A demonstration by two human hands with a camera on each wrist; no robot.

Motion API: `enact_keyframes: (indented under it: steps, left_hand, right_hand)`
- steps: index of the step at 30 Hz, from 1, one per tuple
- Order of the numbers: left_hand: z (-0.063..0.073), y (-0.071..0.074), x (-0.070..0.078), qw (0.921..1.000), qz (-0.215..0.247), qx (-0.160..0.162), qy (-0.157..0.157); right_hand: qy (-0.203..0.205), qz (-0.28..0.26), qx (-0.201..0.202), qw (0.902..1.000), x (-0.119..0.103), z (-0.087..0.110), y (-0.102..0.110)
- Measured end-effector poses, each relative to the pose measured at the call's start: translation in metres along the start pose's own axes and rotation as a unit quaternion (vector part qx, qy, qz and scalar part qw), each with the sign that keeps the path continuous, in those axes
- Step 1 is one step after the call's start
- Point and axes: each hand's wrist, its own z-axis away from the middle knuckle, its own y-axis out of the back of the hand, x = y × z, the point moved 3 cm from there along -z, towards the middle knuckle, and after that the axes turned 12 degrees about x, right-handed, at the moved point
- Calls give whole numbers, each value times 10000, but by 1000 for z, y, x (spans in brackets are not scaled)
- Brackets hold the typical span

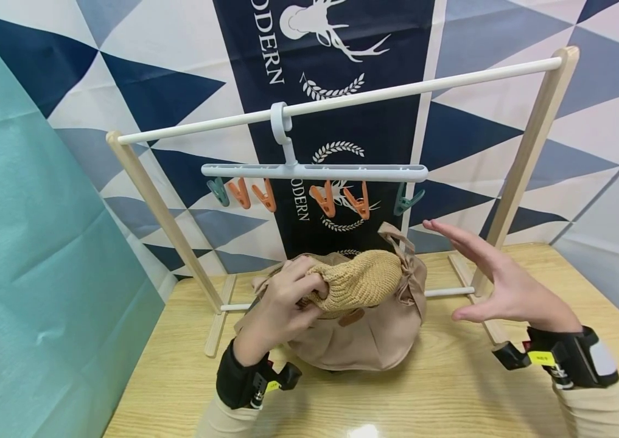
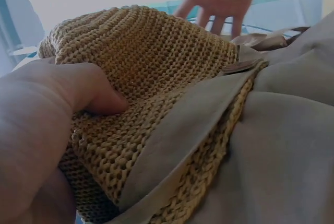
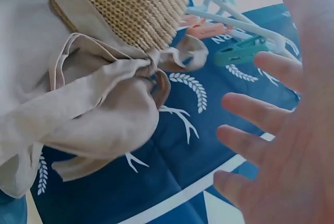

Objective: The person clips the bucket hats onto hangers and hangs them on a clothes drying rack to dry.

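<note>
A sun hat has a yellow woven crown [image 1: 366,280], a wide beige cloth brim [image 1: 364,350] and a tied bow [image 1: 409,267] on its right. My left hand [image 1: 290,298] grips the crown from its left side, thumb and fingers curled into the knit, as the left wrist view also shows. A small brown tag [image 2: 242,66] sits on the cloth band. To the right of the hat, my right hand [image 1: 501,283] is held in the air, fingers spread and touching nothing; in the right wrist view the bow [image 3: 151,65] is beside its fingers.
Behind the hat stands a wooden rack with a white rail [image 1: 364,97]. From it hangs a pale blue hanger [image 1: 314,173] with several orange and green clips [image 1: 361,201]. The wooden table [image 1: 178,383] lies below; a patterned cloth backs it, and a teal sheet [image 1: 30,274] hangs left.
</note>
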Motion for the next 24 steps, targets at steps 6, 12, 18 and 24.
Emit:
enact_keyframes:
  steps: [6, 12, 18, 24]
  left_hand:
    - [-1, -10, 7, 9989, -335, 57, -337]
    - [-2, -16, 16, 9957, -716, -33, -586]
    - [-2, -22, 24, 9907, -1097, -160, -786]
    - [-2, -27, 28, 9903, -1012, -404, -859]
  right_hand:
    - [340, 286, 139, 9989, -3, -2, -8]
    - [497, 323, 119, 9982, -2, -3, -17]
    - [402, 443, -66, 9982, -2, -2, -30]
    - [271, 638, -231, 9973, 1, -2, -46]
